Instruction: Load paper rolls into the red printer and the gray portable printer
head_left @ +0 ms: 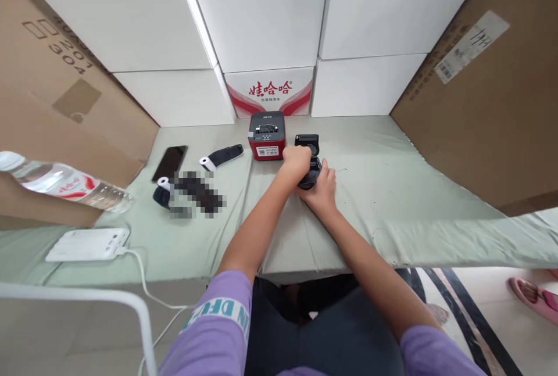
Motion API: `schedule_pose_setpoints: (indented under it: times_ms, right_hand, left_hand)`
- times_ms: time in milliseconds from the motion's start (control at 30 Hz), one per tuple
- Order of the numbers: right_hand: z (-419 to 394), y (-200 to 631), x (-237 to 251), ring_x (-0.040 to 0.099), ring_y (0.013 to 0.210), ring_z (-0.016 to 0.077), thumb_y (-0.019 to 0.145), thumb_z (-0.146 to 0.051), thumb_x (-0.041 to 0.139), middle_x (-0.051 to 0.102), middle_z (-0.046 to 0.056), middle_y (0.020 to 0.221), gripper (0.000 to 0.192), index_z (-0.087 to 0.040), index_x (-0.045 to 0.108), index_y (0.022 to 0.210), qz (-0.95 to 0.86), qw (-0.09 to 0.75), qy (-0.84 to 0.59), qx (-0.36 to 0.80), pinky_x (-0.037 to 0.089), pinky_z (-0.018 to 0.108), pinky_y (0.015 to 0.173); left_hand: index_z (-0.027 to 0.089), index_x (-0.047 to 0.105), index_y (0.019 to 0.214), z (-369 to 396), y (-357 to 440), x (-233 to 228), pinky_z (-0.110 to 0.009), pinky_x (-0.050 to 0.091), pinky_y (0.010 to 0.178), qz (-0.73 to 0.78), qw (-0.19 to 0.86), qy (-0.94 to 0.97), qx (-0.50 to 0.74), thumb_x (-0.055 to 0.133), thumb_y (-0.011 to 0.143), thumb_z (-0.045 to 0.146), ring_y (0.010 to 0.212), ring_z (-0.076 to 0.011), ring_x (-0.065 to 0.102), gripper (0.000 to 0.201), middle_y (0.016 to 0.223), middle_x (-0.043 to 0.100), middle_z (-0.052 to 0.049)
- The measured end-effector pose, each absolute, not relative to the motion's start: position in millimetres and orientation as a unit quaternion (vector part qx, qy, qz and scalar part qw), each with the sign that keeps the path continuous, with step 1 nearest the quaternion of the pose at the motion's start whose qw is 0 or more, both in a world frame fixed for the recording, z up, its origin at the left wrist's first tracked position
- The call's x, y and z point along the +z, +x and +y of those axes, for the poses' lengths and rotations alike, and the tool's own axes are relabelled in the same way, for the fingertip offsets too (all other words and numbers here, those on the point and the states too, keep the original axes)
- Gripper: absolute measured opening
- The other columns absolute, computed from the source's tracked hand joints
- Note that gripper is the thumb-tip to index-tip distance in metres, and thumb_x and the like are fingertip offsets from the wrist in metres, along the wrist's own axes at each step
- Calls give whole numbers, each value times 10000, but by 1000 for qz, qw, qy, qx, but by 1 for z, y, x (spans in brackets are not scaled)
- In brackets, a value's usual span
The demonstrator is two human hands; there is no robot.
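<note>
Both hands meet over a small black device (310, 174) near table centre, just at 5 o'clock from the red-and-black label printer (267, 135). Left hand (297, 161) is clenched over the device's top, right hand (323, 189) cups it from below and the side, fingers curled around the body; both are grasping it. An upright black part (307, 141) stands at 12 o'clock of the hands, probably the same device's lid or screen, but the hands hide the join so hard to say.

Risks from here:
- device sits on loose green cloth (392, 190); pressing or twisting could drag the cloth and slide the unit
- printer is just beside the left hand at 10 o'clock, so a jerk of the left elbow could knock it
- the grip covers most of the device, so small parts may be pinched or popped off unseen

Further out at 9 o'clock: phone (170, 162), black strap with white end (221, 157), second strap partly blurred. Water bottle (65, 182) lies tilted at far 9 o'clock, white power bank (88, 244) with cable at 8 o'clock near the table edge; a snagged cable could pull it off. White boxes (261, 15) are stacked at 12 o'clock
</note>
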State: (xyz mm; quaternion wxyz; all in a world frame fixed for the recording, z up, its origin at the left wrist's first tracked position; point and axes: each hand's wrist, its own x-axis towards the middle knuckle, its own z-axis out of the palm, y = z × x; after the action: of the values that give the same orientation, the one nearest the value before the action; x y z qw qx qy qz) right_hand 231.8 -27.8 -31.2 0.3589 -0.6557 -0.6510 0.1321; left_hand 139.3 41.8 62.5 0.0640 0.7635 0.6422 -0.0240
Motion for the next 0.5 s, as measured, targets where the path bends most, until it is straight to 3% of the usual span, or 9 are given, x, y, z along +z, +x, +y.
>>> schedule_pose_setpoints:
  times_ms: [100, 267, 367, 500]
  right_hand:
    - [-27, 233, -32, 539, 1204, 438, 621, -666, 798, 503, 216, 1268, 1225, -120, 252, 1572, -653, 359, -654, 131, 449, 589, 1037]
    - [-25, 234, -34, 525, 1243, 433, 620, -670, 800, 493, 223, 1295, 1247, -115, 229, 1580, -650, 358, -657, 132, 436, 594, 1069]
    - [-24, 235, -35, 515, 1254, 429, 626, -662, 797, 482, 226, 1323, 1250, -129, 205, 1588, -659, 353, -651, 130, 429, 600, 1072]
    - [-22, 235, -34, 474, 1302, 433, 624, -608, 815, 456, 246, 1352, 1240, -76, 231, 1580, -662, 337, -655, 134, 383, 582, 1133]
  left_hand:
    - [127, 777, 1132, 43, 139, 58, -387, 541, 947, 629, 45, 776, -11, 579, 900, 93, 1141, -303, 733, 307, 1125, 784, -200]
    - [144, 806, 934, 48, 115, 70, -440, 524, 956, 561, 41, 825, 61, 750, 755, 214, 1050, -334, 733, 200, 965, 786, -150]
    - [185, 796, 917, 49, 86, 92, -381, 550, 865, 484, 110, 834, 241, 787, 740, 257, 954, -267, 723, 191, 961, 760, -83]
    - [199, 738, 1056, 35, 31, 104, -326, 578, 856, 378, 207, 733, 527, 848, 760, 321, 1004, -212, 705, 339, 1122, 702, -60]
